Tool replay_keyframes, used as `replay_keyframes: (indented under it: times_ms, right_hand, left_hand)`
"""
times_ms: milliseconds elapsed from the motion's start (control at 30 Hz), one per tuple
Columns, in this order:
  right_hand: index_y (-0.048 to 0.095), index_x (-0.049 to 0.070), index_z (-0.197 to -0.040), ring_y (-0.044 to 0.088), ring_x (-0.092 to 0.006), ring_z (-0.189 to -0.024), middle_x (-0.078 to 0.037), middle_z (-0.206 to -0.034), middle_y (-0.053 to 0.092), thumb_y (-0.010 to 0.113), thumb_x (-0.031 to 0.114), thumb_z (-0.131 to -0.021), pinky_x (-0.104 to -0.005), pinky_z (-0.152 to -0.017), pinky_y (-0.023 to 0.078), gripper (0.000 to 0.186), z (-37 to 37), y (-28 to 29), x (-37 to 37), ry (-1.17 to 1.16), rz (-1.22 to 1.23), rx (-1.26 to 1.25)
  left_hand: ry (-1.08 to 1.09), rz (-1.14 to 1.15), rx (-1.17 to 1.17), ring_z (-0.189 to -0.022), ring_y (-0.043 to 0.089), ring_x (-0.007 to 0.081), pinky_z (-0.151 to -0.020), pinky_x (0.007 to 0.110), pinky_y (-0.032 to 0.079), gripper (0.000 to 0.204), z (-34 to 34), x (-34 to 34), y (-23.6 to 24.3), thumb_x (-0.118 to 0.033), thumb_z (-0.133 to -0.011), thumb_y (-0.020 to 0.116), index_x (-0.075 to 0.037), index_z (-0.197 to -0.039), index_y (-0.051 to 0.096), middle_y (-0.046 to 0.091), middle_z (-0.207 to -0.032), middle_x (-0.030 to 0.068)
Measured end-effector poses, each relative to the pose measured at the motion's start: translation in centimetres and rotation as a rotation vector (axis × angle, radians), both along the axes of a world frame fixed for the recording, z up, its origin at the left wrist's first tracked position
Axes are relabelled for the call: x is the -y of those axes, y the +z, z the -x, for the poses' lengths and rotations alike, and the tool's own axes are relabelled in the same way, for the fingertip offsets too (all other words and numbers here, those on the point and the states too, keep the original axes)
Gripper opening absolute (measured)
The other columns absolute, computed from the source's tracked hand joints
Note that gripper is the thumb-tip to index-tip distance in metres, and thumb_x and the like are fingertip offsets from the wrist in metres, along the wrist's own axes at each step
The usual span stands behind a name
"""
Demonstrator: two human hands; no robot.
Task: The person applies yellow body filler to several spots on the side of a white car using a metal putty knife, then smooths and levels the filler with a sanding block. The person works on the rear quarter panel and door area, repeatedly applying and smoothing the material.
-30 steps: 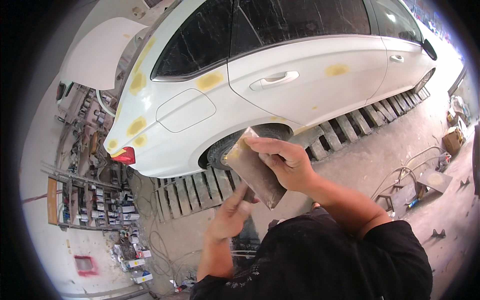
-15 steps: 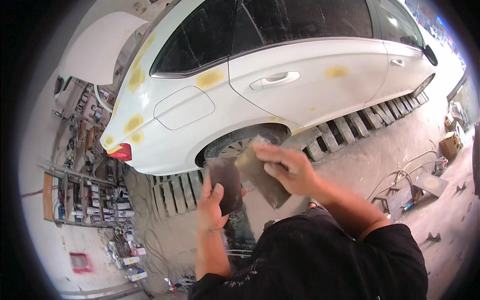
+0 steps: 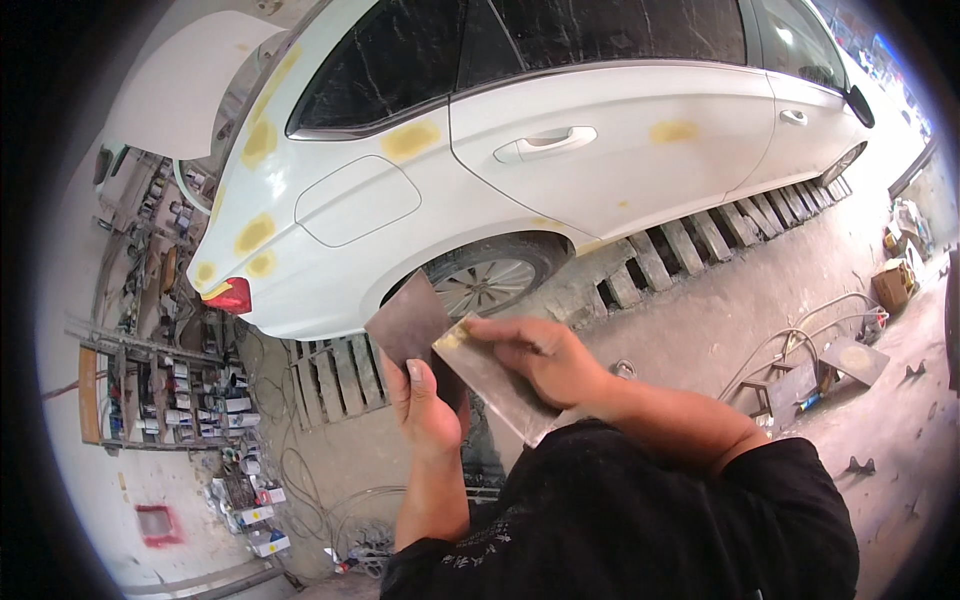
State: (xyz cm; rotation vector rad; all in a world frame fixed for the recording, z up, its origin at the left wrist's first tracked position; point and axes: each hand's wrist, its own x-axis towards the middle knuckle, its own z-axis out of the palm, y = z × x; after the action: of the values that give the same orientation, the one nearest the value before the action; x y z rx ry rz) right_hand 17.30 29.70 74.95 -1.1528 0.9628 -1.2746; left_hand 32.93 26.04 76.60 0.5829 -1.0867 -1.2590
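My left hand [image 3: 428, 405] grips a thin dark brown-grey sheet [image 3: 408, 318] that looks like sandpaper, the thumb lying across its lower part. In my right hand [image 3: 552, 362] is a stiff-looking grey rectangular piece [image 3: 492, 388] with a pale edge and a yellow smear at its upper end; I cannot make out its exact kind. The two pieces overlap in front of my chest, the grey one nearer to me. Beyond them stands a white car [image 3: 370, 235] with yellow filler patches [image 3: 411, 140] along its side. Its rear wheel [image 3: 485, 285] is just past the sheets.
Slatted grating [image 3: 690, 250] runs beneath the car. Shelves [image 3: 195, 400] crowded with tins and bottles stand at the left. Hoses [image 3: 300, 480] lie on the floor there. To the right are a metal stand [image 3: 790, 388], a looped hose and a cardboard box [image 3: 890, 287].
Both pieces have been brought nearer each other and now overlap. My right hand has moved left and down, and the dark sheet has tilted. My view has shifted slightly.
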Motion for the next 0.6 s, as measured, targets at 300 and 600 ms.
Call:
replay_keyframes:
  times_ms: [300,600]
  right_hand:
    - [0.064,-0.001,-0.125,0.057,-0.0218,-0.126,-0.014,-0.131,0.064,0.056,-0.005,-0.094,-0.0329,-0.109,0.041,0.033,-0.4,0.0,-0.2,0.027,-0.091,0.102]
    - [0.065,-0.002,-0.121,0.060,-0.0219,-0.123,-0.014,-0.129,0.065,0.052,-0.007,-0.094,-0.0319,-0.106,0.045,0.030,0.1,1.4,-0.4,-0.098,0.081,0.092]
  left_hand:
    - [-0.139,0.030,-0.114,-0.137,0.040,0.0248,-0.115,0.040,0.030,0.053,-0.2,0.1,-0.4,-0.015,-0.105,0.042,0.001,-0.153,0.026,0.038,-0.152,0.0134]
    - [-0.294,0.040,-0.105,-0.136,0.043,0.0252,-0.112,0.040,0.035,0.052,0.2,0.1,-0.3,-0.015,-0.105,0.043,-0.003,-0.154,0.027,0.040,-0.152,0.0118]
